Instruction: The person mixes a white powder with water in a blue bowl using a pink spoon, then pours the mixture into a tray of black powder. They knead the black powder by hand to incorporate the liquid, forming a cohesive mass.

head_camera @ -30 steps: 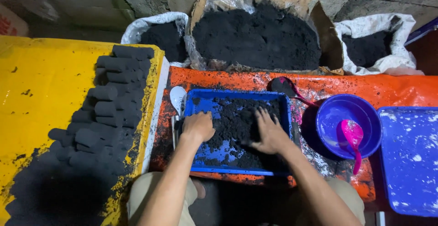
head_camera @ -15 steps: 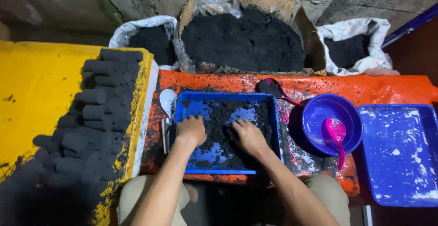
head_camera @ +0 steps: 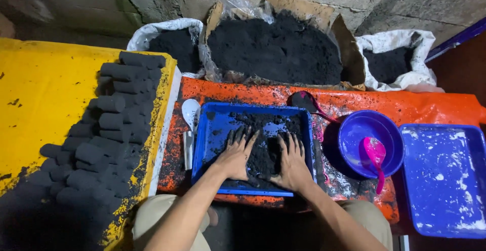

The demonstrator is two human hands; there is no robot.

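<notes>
The black powder [head_camera: 263, 152] lies heaped in the blue tray [head_camera: 207, 144] on the orange surface [head_camera: 405, 104]. It looks loose, damp and crumbly, best scooped from beneath. The left hand [head_camera: 235, 155] and right hand [head_camera: 292, 167] press flat on it, fingers spread, gripping nothing. Dark cylinders [head_camera: 109, 124] are stacked at left.

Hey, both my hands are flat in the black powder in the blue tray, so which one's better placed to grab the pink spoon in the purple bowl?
Probably the right hand: it lies nearer the pink spoon, with the left hand farther off.
</notes>
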